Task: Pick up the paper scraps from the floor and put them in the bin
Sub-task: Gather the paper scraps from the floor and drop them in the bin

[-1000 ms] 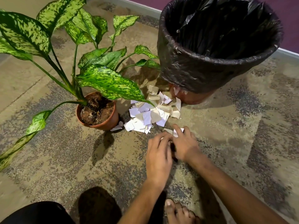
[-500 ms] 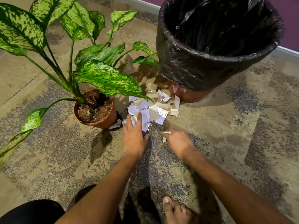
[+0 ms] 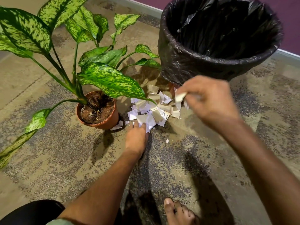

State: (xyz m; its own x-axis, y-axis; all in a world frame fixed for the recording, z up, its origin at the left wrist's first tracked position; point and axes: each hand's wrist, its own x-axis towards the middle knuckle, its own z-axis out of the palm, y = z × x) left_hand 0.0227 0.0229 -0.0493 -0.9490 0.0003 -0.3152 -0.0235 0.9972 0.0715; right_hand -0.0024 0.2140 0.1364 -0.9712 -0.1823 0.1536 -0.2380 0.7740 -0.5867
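Note:
A heap of white and cream paper scraps lies on the floor between a potted plant and the bin, which is lined with a black bag. My left hand rests flat on the floor, its fingertips on the near edge of the heap. My right hand is lifted above the heap's right side, just below the bin's rim, and pinches a few scraps between its fingers; it is blurred by motion. One tiny scrap lies alone on the floor nearer to me.
A green-leaved plant in a terracotta pot stands left of the heap, one leaf hanging over the scraps. Another scrap lies at the pot's base. My bare foot is at the bottom. A purple wall runs behind the bin.
My right hand has risen from the floor toward the bin with scraps in its fingers. My left hand moved from beside the right hand up to the heap's near edge.

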